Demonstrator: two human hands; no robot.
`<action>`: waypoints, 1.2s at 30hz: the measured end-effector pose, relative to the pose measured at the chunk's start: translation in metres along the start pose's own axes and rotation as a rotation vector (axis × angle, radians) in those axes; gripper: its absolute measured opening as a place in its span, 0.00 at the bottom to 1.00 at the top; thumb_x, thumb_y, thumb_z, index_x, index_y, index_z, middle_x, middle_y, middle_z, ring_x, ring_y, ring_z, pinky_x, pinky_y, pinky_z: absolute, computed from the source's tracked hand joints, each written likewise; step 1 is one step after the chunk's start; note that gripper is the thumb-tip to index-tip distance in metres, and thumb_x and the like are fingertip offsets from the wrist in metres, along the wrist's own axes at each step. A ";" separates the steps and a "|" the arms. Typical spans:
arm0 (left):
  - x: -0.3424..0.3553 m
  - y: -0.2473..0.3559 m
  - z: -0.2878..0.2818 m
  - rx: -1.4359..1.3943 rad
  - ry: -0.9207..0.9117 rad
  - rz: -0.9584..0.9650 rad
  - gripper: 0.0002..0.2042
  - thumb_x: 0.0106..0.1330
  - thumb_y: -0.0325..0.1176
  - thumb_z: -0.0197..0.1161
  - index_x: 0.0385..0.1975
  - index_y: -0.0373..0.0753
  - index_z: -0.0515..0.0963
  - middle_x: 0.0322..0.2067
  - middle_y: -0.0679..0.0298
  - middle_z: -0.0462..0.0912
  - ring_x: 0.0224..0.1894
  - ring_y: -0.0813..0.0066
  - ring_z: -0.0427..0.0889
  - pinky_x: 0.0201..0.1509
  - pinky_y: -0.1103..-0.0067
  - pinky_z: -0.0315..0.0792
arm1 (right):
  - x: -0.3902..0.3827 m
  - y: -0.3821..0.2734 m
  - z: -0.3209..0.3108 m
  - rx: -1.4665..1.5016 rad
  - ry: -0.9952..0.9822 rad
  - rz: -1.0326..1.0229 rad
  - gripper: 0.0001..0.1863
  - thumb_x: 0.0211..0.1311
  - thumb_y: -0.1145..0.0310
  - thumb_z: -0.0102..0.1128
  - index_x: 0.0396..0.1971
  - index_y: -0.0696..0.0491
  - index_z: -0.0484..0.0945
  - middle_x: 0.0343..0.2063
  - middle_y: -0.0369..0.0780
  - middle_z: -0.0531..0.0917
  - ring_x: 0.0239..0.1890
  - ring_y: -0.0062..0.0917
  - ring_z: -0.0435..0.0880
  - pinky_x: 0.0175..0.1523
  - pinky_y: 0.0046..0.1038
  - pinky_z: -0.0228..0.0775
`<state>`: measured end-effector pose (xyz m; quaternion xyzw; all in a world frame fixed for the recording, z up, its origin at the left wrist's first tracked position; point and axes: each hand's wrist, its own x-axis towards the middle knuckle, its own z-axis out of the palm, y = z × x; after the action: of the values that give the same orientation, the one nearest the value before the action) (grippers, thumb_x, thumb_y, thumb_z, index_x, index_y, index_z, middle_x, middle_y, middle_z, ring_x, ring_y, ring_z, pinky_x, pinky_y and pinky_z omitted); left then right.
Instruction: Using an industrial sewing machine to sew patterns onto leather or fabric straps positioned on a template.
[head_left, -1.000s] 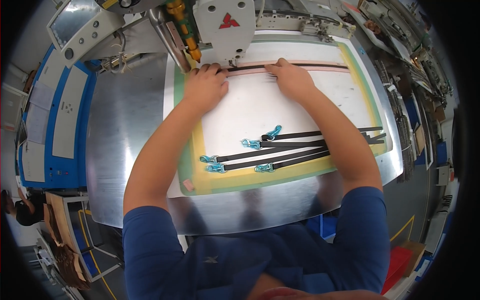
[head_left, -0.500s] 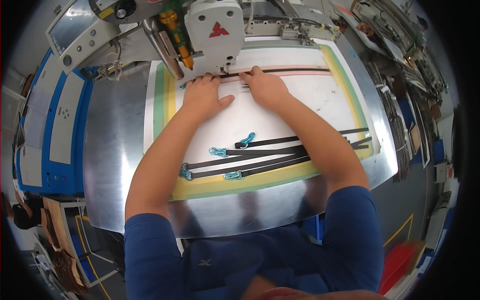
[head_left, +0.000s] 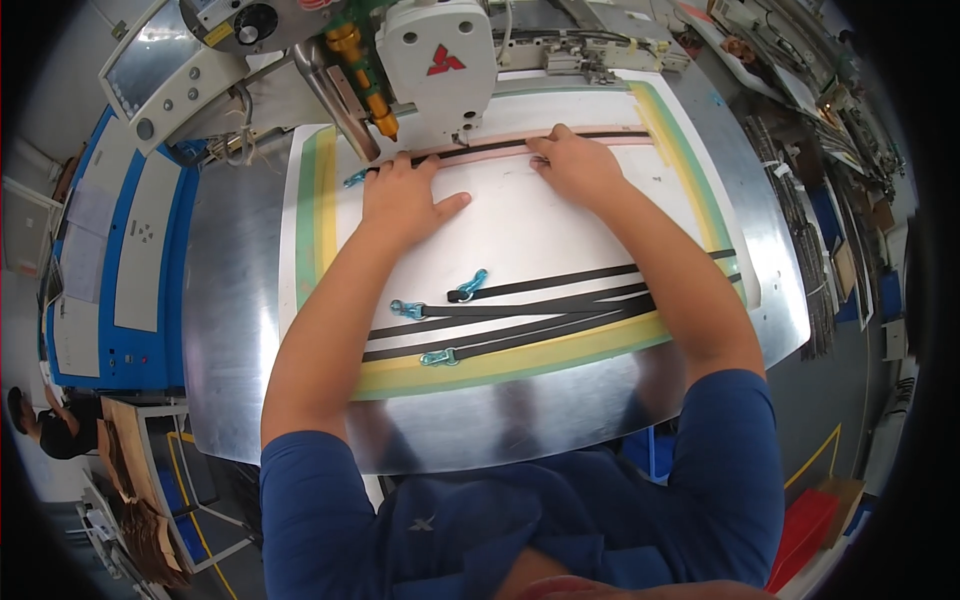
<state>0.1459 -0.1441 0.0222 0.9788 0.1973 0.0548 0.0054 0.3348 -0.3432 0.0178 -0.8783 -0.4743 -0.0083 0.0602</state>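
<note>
A black webbing strap [head_left: 485, 150] lies along a pink-edged guide strip [head_left: 630, 141] on the white work board [head_left: 500, 225]. My left hand [head_left: 405, 200] rests flat with fingers and thumb apart, its fingertips on the strap's left end beside a teal snap hook [head_left: 355, 178]. Farther right, my right hand [head_left: 582, 168] has its fingers curled and closed on the strap. Nearer me, several more black straps [head_left: 540, 310] lie partly crossing, with teal snap hooks [head_left: 438, 357] at their left ends. My left forearm hides some of those ends, and my right forearm covers part of the straps.
A sewing machine head [head_left: 437, 55] with an orange-yellow cylinder [head_left: 365, 80] overhangs the board's far side. Green and yellow tape borders the board on a shiny metal table [head_left: 235, 280]. A control panel [head_left: 165, 75] and blue cabinet [head_left: 130, 270] stand left; another person [head_left: 65, 425] is far left.
My right hand has slid to the right along the strap, exposing more of it between my hands. My left hand stays near the strap's left end. The view has shifted slightly.
</note>
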 end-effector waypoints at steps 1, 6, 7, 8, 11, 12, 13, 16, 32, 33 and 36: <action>0.003 0.000 0.001 -0.027 -0.020 0.003 0.34 0.66 0.65 0.64 0.64 0.46 0.79 0.58 0.49 0.79 0.63 0.48 0.78 0.69 0.60 0.66 | -0.001 0.003 0.000 -0.009 0.004 0.001 0.20 0.73 0.64 0.58 0.62 0.44 0.79 0.52 0.45 0.80 0.52 0.40 0.87 0.54 0.42 0.82; 0.014 0.015 0.007 -0.090 -0.058 -0.025 0.35 0.66 0.67 0.62 0.62 0.46 0.81 0.59 0.49 0.78 0.66 0.50 0.74 0.70 0.58 0.64 | 0.000 0.007 0.004 -0.024 0.018 -0.018 0.23 0.70 0.73 0.53 0.63 0.44 0.79 0.51 0.45 0.80 0.51 0.40 0.87 0.53 0.41 0.83; 0.012 0.022 0.004 -0.089 -0.043 -0.021 0.36 0.65 0.68 0.62 0.62 0.45 0.81 0.60 0.49 0.78 0.66 0.51 0.74 0.71 0.58 0.63 | 0.000 0.007 0.004 -0.029 0.013 -0.026 0.25 0.68 0.75 0.52 0.64 0.44 0.79 0.51 0.46 0.80 0.50 0.40 0.88 0.53 0.41 0.83; 0.011 0.029 0.001 -0.088 -0.029 -0.018 0.37 0.65 0.68 0.62 0.62 0.43 0.80 0.60 0.48 0.78 0.66 0.51 0.74 0.72 0.58 0.63 | -0.001 0.008 0.003 -0.030 0.012 -0.025 0.25 0.68 0.75 0.52 0.64 0.44 0.79 0.51 0.46 0.80 0.50 0.40 0.88 0.53 0.41 0.83; 0.011 0.046 -0.002 -0.017 -0.030 -0.047 0.38 0.65 0.69 0.62 0.63 0.42 0.80 0.61 0.47 0.76 0.67 0.51 0.74 0.72 0.59 0.63 | -0.002 0.008 0.001 -0.041 0.008 -0.040 0.24 0.69 0.74 0.53 0.64 0.45 0.78 0.50 0.46 0.79 0.49 0.40 0.88 0.52 0.40 0.83; 0.014 0.051 -0.003 -0.023 -0.028 -0.042 0.38 0.65 0.69 0.62 0.63 0.42 0.80 0.61 0.47 0.76 0.67 0.51 0.74 0.72 0.59 0.63 | -0.002 0.009 0.002 -0.032 0.019 -0.051 0.25 0.69 0.74 0.52 0.64 0.45 0.78 0.50 0.46 0.79 0.49 0.40 0.88 0.52 0.40 0.83; 0.018 0.054 -0.005 -0.037 -0.076 -0.038 0.39 0.65 0.69 0.62 0.65 0.43 0.78 0.63 0.47 0.76 0.67 0.51 0.74 0.72 0.59 0.63 | -0.003 0.011 0.002 -0.024 0.028 -0.060 0.25 0.69 0.73 0.52 0.65 0.45 0.78 0.50 0.46 0.79 0.49 0.40 0.88 0.51 0.40 0.83; 0.028 0.060 0.001 -0.063 -0.115 -0.016 0.40 0.64 0.69 0.63 0.68 0.45 0.76 0.65 0.47 0.75 0.68 0.50 0.73 0.72 0.59 0.64 | -0.003 0.006 -0.005 -0.017 -0.028 -0.025 0.26 0.71 0.73 0.50 0.67 0.40 0.78 0.57 0.43 0.79 0.52 0.40 0.87 0.54 0.41 0.82; 0.025 0.053 -0.001 -0.107 -0.070 0.025 0.35 0.67 0.62 0.65 0.62 0.37 0.80 0.59 0.46 0.79 0.64 0.49 0.78 0.69 0.62 0.71 | -0.015 0.048 -0.012 -0.027 -0.014 0.034 0.25 0.70 0.75 0.50 0.64 0.41 0.79 0.56 0.44 0.80 0.56 0.39 0.86 0.58 0.41 0.81; 0.024 0.051 -0.002 -0.105 -0.074 0.016 0.35 0.67 0.62 0.65 0.62 0.37 0.80 0.59 0.46 0.79 0.64 0.49 0.78 0.69 0.62 0.71 | -0.016 0.053 -0.013 -0.029 -0.028 0.062 0.26 0.71 0.75 0.49 0.65 0.39 0.79 0.57 0.43 0.80 0.56 0.39 0.86 0.59 0.40 0.80; 0.020 0.048 -0.003 -0.158 -0.069 -0.010 0.32 0.68 0.60 0.64 0.61 0.39 0.81 0.61 0.47 0.78 0.65 0.51 0.77 0.70 0.60 0.69 | -0.022 0.074 -0.010 0.015 0.002 0.113 0.26 0.71 0.76 0.49 0.64 0.40 0.80 0.57 0.42 0.80 0.56 0.40 0.85 0.60 0.40 0.79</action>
<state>0.1823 -0.1802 0.0291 0.9756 0.1970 0.0366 0.0896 0.3848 -0.4025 0.0195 -0.9032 -0.4239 -0.0022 0.0675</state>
